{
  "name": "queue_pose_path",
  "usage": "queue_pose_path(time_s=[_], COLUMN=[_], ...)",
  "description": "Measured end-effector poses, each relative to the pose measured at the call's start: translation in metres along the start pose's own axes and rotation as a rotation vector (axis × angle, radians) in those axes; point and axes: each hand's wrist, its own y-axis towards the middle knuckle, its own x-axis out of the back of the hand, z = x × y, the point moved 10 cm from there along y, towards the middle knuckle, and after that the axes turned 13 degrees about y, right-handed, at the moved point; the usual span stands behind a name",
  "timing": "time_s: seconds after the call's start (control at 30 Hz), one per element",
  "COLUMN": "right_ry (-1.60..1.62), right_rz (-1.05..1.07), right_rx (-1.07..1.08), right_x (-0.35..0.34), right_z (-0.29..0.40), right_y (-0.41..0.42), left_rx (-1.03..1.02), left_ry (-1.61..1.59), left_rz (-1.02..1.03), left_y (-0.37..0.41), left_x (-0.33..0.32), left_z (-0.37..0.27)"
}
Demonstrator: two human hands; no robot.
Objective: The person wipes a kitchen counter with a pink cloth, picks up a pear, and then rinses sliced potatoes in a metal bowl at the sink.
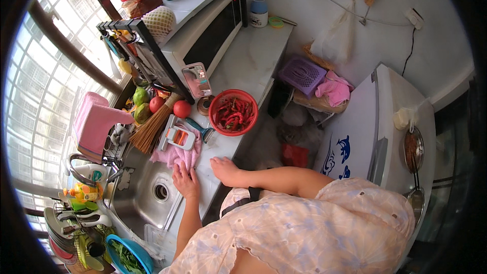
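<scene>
My left hand (186,181) lies at the sink's edge, its fingertips touching the lower edge of a pink cloth (189,156). My right hand (225,171) rests on the marble-look counter (206,160) with its fingers loosely curled and no object visible in it. A white and grey slicer with an orange part (182,137) lies on the cloth. Beside it are a teal-handled peeler (201,128) and a red plastic basket (252,125) of red chillies (234,116). A phone (196,80) leans upright behind the basket.
A steel sink (139,201) is on the left, with a blue bowl of leafy greens (129,255) below it. A straw brush (154,131), tomatoes (182,109) and green fruit (142,112) stand by the utensil rack (161,59). A microwave (213,30) and a white freezer (352,133) flank the area.
</scene>
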Motion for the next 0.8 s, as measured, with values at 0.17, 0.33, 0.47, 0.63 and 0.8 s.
queue_pose_path(time_s=[0.17, 0.33, 0.47, 0.63, 0.8], right_ry=[0.601, 0.471, 0.334, 0.369, 0.414], right_rz=[-0.196, -1.093, -0.965, -0.502, -0.939], right_rx=[0.051, 0.225, 0.177, 0.100, 0.289], right_x=[0.107, 0.361, 0.437, 0.429, 0.436], right_z=[-0.013, -0.041, -0.067, -0.065, -0.069], right_y=[0.036, 0.077, 0.151, 0.225, 0.174], left_rx=[0.001, 0.054, 0.047, 0.071, 0.067], left_ry=[-0.002, -0.008, -0.027, -0.040, -0.040], left_rz=[-0.021, 0.003, 0.007, 0.005, 0.005], left_y=[0.003, 0.000, 0.003, 0.000, 0.001], left_x=[0.002, 0.007, 0.002, 0.004, 0.010], left_z=[-0.001, 0.003, 0.003, 0.007, 0.004])
